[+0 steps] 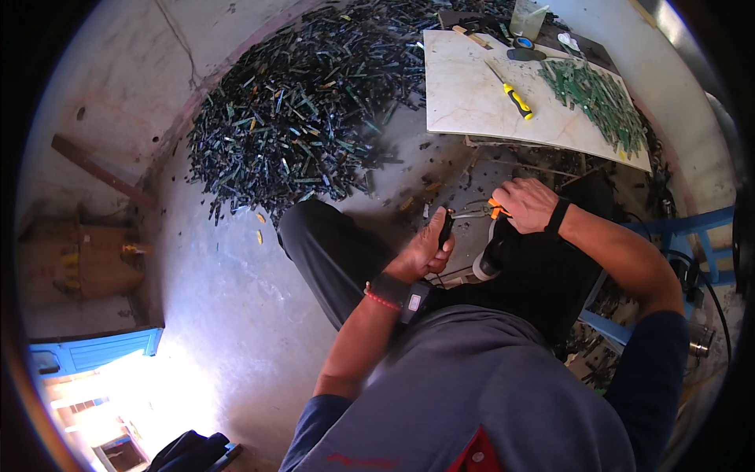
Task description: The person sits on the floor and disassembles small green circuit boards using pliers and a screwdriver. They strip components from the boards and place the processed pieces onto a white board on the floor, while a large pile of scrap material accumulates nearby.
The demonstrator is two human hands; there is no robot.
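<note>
My left hand [429,248] is closed around a small dark strip-like piece [447,226], held upright near my knees. Most of that piece is hidden by the fingers. My right hand [525,204] grips pliers with orange handles [496,209]. Their metal jaws [469,212] point left and reach up to the dark piece; whether they bite on it I cannot tell. Beyond my hands, a yellow and black screwdriver [517,102] lies on a white board [464,102]. Green narrow strips [594,102], like bits of circuit board, are piled on the board's right side.
A large heap of dark narrow strips [291,118] covers the floor at the far left. At the board's far edge stand a cloudy cup [527,20] and a black oval object [525,55]. A blue stool frame [692,224] and a cable [712,299] are at my right.
</note>
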